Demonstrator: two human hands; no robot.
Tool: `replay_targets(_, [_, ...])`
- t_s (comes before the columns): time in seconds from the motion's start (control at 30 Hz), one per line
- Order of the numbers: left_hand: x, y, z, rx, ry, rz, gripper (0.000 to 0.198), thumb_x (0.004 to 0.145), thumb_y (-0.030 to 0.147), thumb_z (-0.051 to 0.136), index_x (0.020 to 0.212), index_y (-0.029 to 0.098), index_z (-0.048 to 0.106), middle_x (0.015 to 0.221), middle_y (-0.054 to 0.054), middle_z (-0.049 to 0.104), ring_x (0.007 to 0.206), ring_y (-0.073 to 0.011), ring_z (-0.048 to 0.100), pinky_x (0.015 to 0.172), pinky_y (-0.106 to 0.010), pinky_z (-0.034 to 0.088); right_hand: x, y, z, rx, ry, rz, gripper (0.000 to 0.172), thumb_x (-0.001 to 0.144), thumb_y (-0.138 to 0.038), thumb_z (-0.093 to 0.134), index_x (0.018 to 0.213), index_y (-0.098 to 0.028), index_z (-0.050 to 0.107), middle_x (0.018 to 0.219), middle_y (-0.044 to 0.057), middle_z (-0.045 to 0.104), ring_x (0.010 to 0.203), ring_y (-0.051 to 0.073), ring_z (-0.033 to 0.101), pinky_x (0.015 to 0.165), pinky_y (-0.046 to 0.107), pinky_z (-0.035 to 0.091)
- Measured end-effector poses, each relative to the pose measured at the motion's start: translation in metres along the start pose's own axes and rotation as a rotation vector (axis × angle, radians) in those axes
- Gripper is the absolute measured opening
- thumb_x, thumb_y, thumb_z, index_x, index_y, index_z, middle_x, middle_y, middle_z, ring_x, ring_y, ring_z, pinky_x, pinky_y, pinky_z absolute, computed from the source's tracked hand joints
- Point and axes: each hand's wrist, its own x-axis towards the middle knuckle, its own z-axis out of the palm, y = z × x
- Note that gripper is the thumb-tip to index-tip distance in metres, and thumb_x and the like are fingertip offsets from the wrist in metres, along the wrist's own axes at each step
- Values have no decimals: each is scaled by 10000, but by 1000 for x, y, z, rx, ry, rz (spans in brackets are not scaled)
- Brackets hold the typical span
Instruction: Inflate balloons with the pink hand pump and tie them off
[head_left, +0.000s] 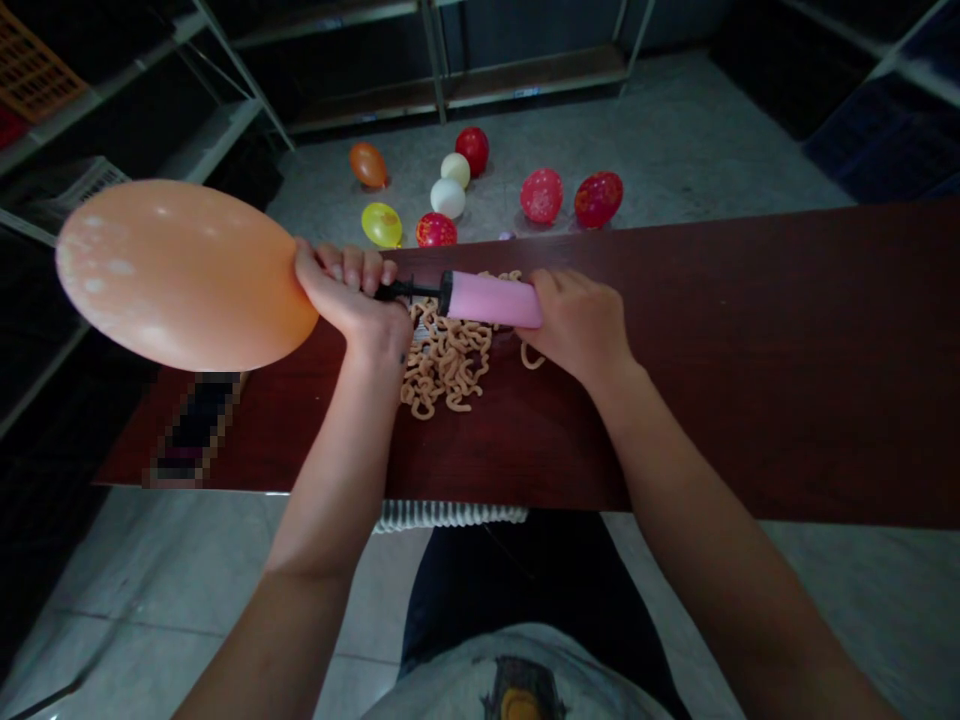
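Note:
My left hand (352, 290) is closed around the neck of a large inflated peach-orange balloon (187, 275) and the black end of a balloon pump. The balloon stretches out to the left, above the table. My right hand (577, 325) grips the far right end of the pump's pink barrel (491, 300). A thin black rod shows between my left hand and the barrel. Fingers hide where balloon and pump meet. Below the pump, a heap of tan, curled, worm-like pieces (446, 360) lies on the table; their kind is unclear.
The dark red-brown table (750, 380) runs across in front of me. A pixelated dark flat object (195, 430) lies at its left. Beyond, several inflated balloons, including a red balloon (472, 152) and a yellow balloon (382, 225), rest on the floor before metal shelves (532, 80).

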Motion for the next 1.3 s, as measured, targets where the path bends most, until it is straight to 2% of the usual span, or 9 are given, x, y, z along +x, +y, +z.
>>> replay_targets(0.2, [-8, -14, 4, 159, -87, 45, 565, 958, 607, 426, 590, 196, 302, 497, 40, 263, 393, -85, 286, 410, -239, 281, -1, -9, 2, 26, -26, -12, 406, 867, -341, 621, 1206, -125, 565, 1071, 171, 696, 958, 296, 612, 706, 339, 410])
replay_targets(0.4, [-4, -11, 6, 60, 31, -26, 536, 987, 576, 355, 605, 207, 285, 493, 32, 261, 396, -98, 307, 418, -254, 303, 2, -4, 4, 35, 27, 2, 333, 886, -315, 570, 1173, -148, 594, 1099, 148, 694, 989, 285, 596, 715, 338, 410])
replay_targets(0.5, [3, -9, 3, 40, 44, -66, 537, 979, 595, 352, 609, 212, 283, 484, 33, 252, 389, -101, 285, 405, -254, 297, 4, -6, 6, 30, 61, 5, 296, 910, -310, 534, 1154, -159, 605, 1104, 136, 691, 1000, 281, 588, 728, 341, 414])
replay_targets(0.73, [24, -8, -11, 32, -77, 9, 511, 1002, 501, 347, 591, 209, 265, 472, 35, 230, 376, -101, 242, 405, -253, 300, 9, 6, 13, -31, 150, 32, 261, 925, -318, 514, 1126, -181, 610, 1044, 122, 688, 989, 288, 576, 750, 364, 423])
replay_targets(0.93, [34, -10, -15, 8, -12, 13, 506, 992, 500, 404, 591, 207, 308, 486, 39, 259, 385, -97, 284, 410, -244, 306, 11, 28, 13, -86, 119, 84, 271, 920, -360, 540, 1109, -181, 614, 1046, 129, 668, 979, 286, 572, 773, 385, 406])
replay_targets(1.07, [40, -9, -18, -44, 28, 41, 497, 1003, 490, 373, 600, 206, 304, 499, 43, 255, 385, -94, 284, 418, -242, 310, 9, 42, 10, -109, 100, 129, 273, 927, -366, 534, 1125, -192, 607, 1073, 140, 656, 967, 273, 553, 775, 382, 381])
replay_targets(1.3, [33, 2, -11, -146, 166, -6, 453, 1005, 471, 344, 642, 211, 265, 511, 54, 213, 386, -92, 243, 425, -247, 308, 4, 62, 6, -157, 145, 210, 330, 878, -336, 579, 1168, -178, 596, 1128, 163, 644, 990, 288, 532, 812, 396, 389])
